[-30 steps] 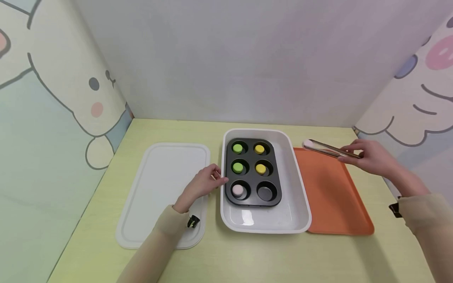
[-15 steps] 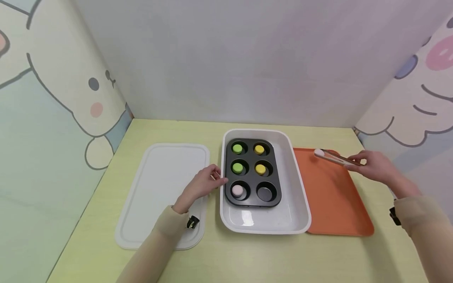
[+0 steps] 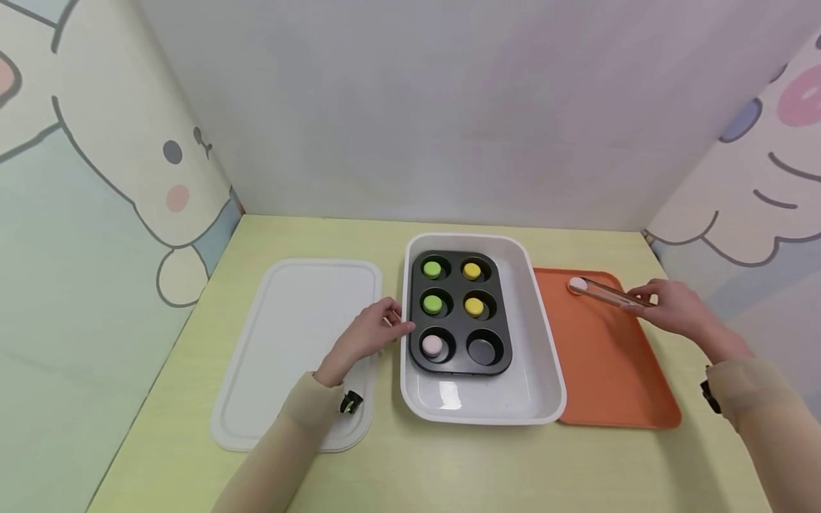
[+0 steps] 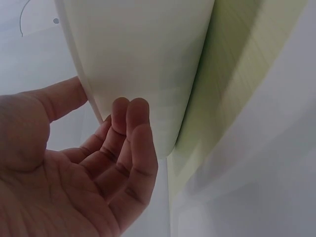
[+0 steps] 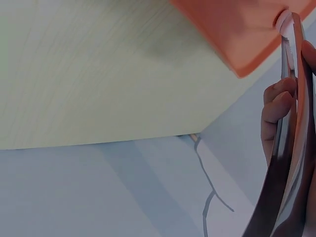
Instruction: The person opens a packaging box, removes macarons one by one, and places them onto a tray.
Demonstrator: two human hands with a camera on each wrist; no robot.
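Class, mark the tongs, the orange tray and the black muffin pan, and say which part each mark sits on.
Tongs (image 5: 283,143), right wrist view: one metal arm.
Orange tray (image 3: 608,356), head view: bare floor.
Black muffin pan (image 3: 458,322), head view: bare surface near its middle.

Your head camera looks forward and down from above the table (image 3: 462,470), far enough back to take in your left hand (image 3: 368,331), your right hand (image 3: 673,306) and the wall (image 3: 417,121) behind. The left wrist view is close, facing the outer side of the white basin (image 3: 484,420) past your fingers. The right wrist view looks along the metal tongs (image 3: 606,292) toward the orange tray (image 3: 609,370). Head and left wrist share your left hand and the basin; head and right wrist share your right hand, tongs and tray.
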